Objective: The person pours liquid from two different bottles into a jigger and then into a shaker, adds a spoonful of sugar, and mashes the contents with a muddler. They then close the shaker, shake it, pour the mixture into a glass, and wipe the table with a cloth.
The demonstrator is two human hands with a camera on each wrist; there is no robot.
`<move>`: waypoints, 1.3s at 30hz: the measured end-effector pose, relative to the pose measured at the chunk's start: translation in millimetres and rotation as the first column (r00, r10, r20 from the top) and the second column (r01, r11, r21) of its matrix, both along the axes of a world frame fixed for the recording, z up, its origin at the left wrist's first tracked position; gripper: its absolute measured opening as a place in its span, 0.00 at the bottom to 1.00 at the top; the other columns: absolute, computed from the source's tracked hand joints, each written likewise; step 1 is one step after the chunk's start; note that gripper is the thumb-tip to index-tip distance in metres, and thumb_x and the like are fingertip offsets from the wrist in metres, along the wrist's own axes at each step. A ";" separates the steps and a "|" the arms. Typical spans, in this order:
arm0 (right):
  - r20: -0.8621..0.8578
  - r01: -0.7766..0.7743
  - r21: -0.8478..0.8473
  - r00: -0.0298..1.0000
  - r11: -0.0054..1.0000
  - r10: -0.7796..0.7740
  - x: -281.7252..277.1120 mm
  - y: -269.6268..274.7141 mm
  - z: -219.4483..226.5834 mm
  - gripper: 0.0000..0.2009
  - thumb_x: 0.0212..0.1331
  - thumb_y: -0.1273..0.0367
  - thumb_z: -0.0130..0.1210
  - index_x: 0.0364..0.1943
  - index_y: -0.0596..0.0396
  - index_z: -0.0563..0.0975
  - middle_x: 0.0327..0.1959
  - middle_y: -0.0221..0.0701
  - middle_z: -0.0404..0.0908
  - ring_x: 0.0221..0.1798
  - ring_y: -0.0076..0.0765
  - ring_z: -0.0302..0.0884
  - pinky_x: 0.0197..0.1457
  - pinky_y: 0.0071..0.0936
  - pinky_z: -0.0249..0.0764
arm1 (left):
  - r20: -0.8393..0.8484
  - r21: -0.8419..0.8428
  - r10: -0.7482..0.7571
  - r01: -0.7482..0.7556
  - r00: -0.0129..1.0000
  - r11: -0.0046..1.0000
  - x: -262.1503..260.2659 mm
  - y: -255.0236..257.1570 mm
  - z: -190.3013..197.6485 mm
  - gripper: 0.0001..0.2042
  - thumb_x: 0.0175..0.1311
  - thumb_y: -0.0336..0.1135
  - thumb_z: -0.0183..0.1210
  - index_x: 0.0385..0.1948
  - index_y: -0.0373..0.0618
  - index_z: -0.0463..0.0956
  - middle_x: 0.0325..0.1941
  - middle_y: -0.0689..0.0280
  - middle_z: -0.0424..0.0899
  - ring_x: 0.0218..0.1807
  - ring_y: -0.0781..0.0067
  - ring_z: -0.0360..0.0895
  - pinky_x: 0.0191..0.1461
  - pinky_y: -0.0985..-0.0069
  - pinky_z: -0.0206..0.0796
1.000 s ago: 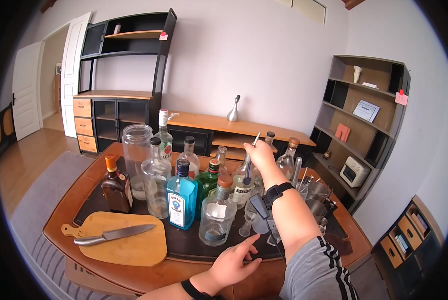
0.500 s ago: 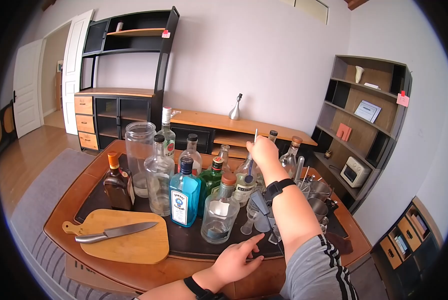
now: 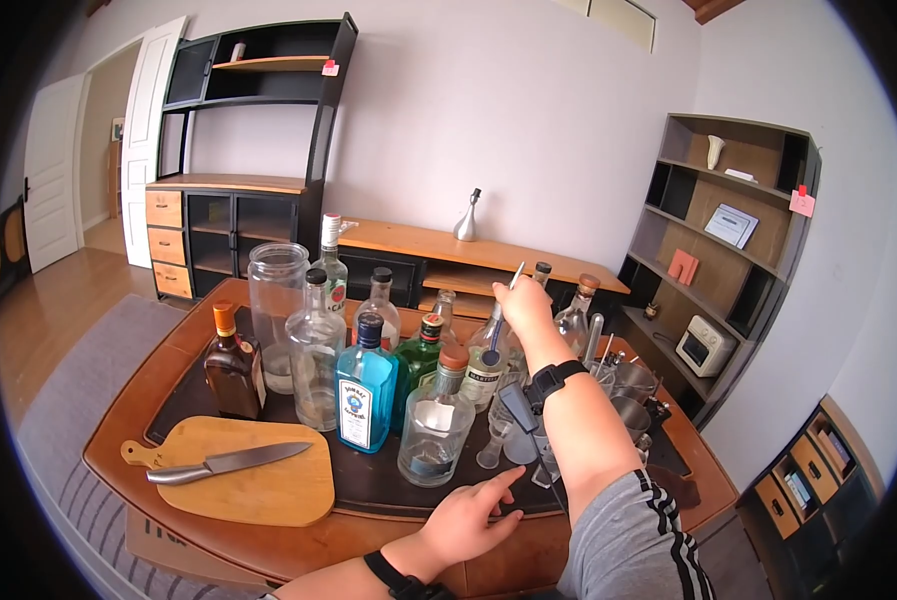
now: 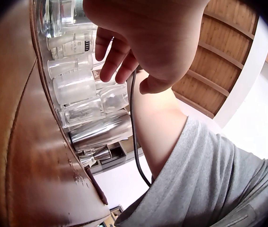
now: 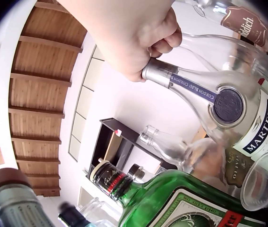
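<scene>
A slim pale stick (image 3: 517, 275) is pinched in the curled fingers of the right hand (image 3: 528, 310), held at the mouth of the Martell bottle (image 5: 221, 101), well in from the tabletop's (image 3: 118, 455) near edge. Over that edge, the left hand (image 3: 468, 522) is held loosely open.

Right grip (image 3: 526, 310) reaches out curled; left grip (image 3: 468, 520) hovers.

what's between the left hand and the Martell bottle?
Head view: a small clear glass stands between the left hand and the Martell bottle, with a frosted glass beside it.
</scene>
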State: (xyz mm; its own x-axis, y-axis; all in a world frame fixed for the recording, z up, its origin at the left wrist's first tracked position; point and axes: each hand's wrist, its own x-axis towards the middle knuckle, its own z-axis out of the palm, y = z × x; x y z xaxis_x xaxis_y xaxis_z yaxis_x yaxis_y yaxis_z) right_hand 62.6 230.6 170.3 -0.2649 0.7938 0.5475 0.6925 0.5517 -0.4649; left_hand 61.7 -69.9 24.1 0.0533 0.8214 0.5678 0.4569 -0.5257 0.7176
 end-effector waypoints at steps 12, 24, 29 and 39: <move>-0.057 0.036 0.318 0.998 0.947 -0.019 -11.3 -5.1 -22.8 0.15 0.60 0.60 0.58 0.33 0.62 0.75 0.30 0.49 0.82 0.40 0.57 0.81 0.45 0.46 0.77 | -0.018 0.005 0.003 -0.003 1.000 1.000 -0.8 0.0 0.3 0.33 0.57 0.31 0.67 0.66 0.46 0.64 0.36 0.63 0.81 0.32 0.66 0.80 0.35 0.73 0.74; 0.241 -0.001 0.119 0.970 0.993 -0.028 -10.2 -6.6 14.0 0.17 0.57 0.60 0.58 0.38 0.63 0.78 0.37 0.50 0.83 0.44 0.54 0.83 0.48 0.45 0.78 | -0.032 0.007 -0.011 0.012 0.999 1.000 -1.8 0.9 0.3 0.32 0.57 0.31 0.66 0.65 0.45 0.64 0.36 0.63 0.81 0.32 0.66 0.81 0.36 0.73 0.75; 0.107 0.023 -0.051 0.994 0.998 -0.017 -6.3 4.2 24.4 0.20 0.58 0.58 0.58 0.42 0.65 0.78 0.40 0.52 0.83 0.47 0.56 0.82 0.51 0.45 0.77 | -0.050 0.021 -0.004 0.005 0.999 1.000 -1.8 1.4 0.0 0.32 0.57 0.31 0.66 0.65 0.45 0.64 0.35 0.62 0.81 0.31 0.65 0.81 0.35 0.72 0.75; -0.475 -0.560 0.114 0.695 0.821 0.540 -23.0 -1.5 41.3 0.08 0.55 0.71 0.63 0.36 0.55 0.78 0.28 0.24 0.75 0.32 0.26 0.72 0.38 0.29 0.70 | -0.056 0.025 -0.009 0.010 0.998 1.000 -1.2 2.0 -1.5 0.32 0.57 0.32 0.66 0.65 0.44 0.64 0.35 0.63 0.80 0.31 0.64 0.81 0.35 0.70 0.74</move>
